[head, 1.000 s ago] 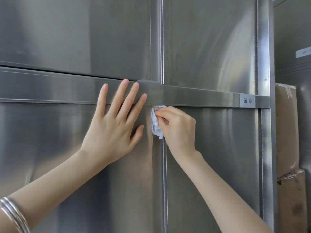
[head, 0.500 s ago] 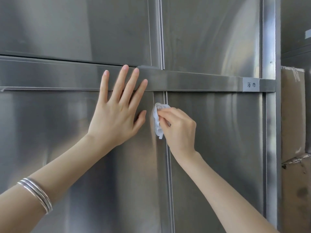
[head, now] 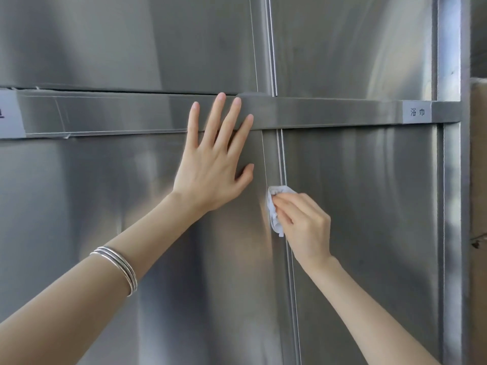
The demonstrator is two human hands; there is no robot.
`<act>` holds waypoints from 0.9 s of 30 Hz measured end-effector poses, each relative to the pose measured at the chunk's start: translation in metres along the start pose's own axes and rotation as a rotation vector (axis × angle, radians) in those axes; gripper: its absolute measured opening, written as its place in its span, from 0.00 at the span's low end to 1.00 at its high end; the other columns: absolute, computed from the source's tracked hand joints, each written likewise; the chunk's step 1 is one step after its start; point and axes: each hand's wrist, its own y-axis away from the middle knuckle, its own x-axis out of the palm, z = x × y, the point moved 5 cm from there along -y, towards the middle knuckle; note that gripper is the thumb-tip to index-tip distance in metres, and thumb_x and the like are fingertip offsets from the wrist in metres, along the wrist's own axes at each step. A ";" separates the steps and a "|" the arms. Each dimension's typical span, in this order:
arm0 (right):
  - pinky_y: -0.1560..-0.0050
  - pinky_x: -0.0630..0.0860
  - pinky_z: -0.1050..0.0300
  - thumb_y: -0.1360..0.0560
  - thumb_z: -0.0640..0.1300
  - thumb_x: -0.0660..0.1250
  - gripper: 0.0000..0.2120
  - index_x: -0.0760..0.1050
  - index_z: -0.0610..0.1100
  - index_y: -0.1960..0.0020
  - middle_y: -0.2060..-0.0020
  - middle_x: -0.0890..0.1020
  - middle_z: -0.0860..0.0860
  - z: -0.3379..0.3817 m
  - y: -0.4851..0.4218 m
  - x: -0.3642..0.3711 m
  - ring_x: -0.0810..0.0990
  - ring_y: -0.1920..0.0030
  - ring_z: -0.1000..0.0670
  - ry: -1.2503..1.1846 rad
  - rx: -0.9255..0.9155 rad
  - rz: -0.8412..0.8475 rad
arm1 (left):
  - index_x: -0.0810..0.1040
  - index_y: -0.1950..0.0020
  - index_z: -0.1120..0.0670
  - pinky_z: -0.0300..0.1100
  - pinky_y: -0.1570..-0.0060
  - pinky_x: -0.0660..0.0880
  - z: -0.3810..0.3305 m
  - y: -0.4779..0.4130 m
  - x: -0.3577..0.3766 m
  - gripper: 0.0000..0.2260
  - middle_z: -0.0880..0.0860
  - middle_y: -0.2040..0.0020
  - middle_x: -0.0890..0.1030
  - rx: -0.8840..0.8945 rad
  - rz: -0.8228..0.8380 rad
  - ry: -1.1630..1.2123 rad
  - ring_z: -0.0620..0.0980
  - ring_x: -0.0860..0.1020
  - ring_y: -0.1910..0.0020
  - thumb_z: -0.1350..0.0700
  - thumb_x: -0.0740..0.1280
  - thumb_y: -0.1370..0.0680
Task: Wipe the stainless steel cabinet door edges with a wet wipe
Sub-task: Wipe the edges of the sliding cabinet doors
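A stainless steel cabinet fills the view, with a lower left door (head: 105, 233) and a lower right door (head: 369, 233) meeting at a vertical seam (head: 282, 159). My right hand (head: 305, 225) pinches a crumpled white wet wipe (head: 274, 209) and presses it against the seam, below the horizontal rail (head: 329, 111). My left hand (head: 213, 159) lies flat with fingers spread on the lower left door, fingertips reaching onto the rail. It holds nothing. Silver bangles sit on my left forearm.
A white label (head: 417, 111) is stuck on the rail at the right, and another label (head: 10, 114) at the left edge. A vertical steel frame post (head: 450, 180) bounds the cabinet on the right. Beyond it stands a brown cardboard box (head: 478, 167).
My right hand has slid the wipe down the seam, from just under the rail to well below it. My left hand has stayed flat on the door. The camera view has tilted down.
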 end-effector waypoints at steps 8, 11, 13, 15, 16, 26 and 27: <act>0.70 0.73 0.62 0.32 0.29 0.65 0.10 0.82 0.41 0.62 0.62 0.84 0.53 -0.002 -0.028 0.004 0.78 0.67 0.49 0.070 0.004 -0.057 | 0.68 0.27 0.57 0.58 0.25 0.50 -0.011 0.007 0.000 0.28 0.60 0.23 0.59 0.241 0.018 0.091 0.56 0.56 0.23 0.45 0.57 0.24; 0.70 0.73 0.61 0.31 0.29 0.59 0.15 0.80 0.41 0.66 0.65 0.83 0.53 0.000 0.038 -0.005 0.80 0.66 0.50 0.013 0.046 0.025 | 0.68 0.27 0.57 0.58 0.25 0.50 -0.012 0.008 -0.002 0.28 0.61 0.23 0.59 0.240 0.047 0.102 0.57 0.56 0.23 0.45 0.58 0.24; 0.70 0.74 0.61 0.30 0.30 0.59 0.15 0.80 0.42 0.67 0.65 0.83 0.54 0.005 0.090 -0.018 0.81 0.66 0.51 0.026 0.036 0.130 | 0.69 0.28 0.57 0.59 0.25 0.50 -0.011 0.007 -0.003 0.27 0.62 0.23 0.60 0.247 0.066 0.105 0.58 0.57 0.23 0.46 0.58 0.24; 0.71 0.75 0.61 0.32 0.32 0.59 0.14 0.81 0.43 0.67 0.65 0.84 0.55 0.005 0.111 -0.023 0.80 0.67 0.51 0.008 0.082 0.217 | 0.70 0.29 0.58 0.60 0.26 0.51 -0.011 0.006 -0.004 0.26 0.62 0.24 0.61 0.275 0.085 0.118 0.59 0.58 0.24 0.47 0.57 0.24; 0.71 0.75 0.60 0.33 0.32 0.59 0.14 0.80 0.43 0.69 0.66 0.83 0.55 0.003 0.110 -0.021 0.79 0.68 0.52 -0.022 0.138 0.228 | 0.71 0.30 0.58 0.59 0.26 0.53 -0.014 0.008 -0.003 0.25 0.62 0.25 0.62 0.306 0.091 0.134 0.59 0.59 0.24 0.49 0.58 0.24; 0.71 0.69 0.62 0.38 0.27 0.67 0.10 0.82 0.39 0.66 0.70 0.80 0.50 0.008 0.169 -0.022 0.75 0.72 0.49 -0.080 0.450 0.112 | 0.80 0.42 0.58 0.59 0.27 0.56 -0.091 0.103 0.003 0.17 0.58 0.29 0.71 0.307 0.130 0.296 0.61 0.62 0.26 0.54 0.61 0.27; 0.71 0.69 0.63 0.38 0.27 0.67 0.10 0.82 0.40 0.66 0.70 0.80 0.50 0.006 0.173 -0.022 0.75 0.72 0.50 -0.087 0.458 0.128 | 0.79 0.41 0.58 0.59 0.27 0.56 -0.098 0.110 0.007 0.17 0.57 0.29 0.71 0.299 0.126 0.279 0.61 0.61 0.25 0.53 0.61 0.26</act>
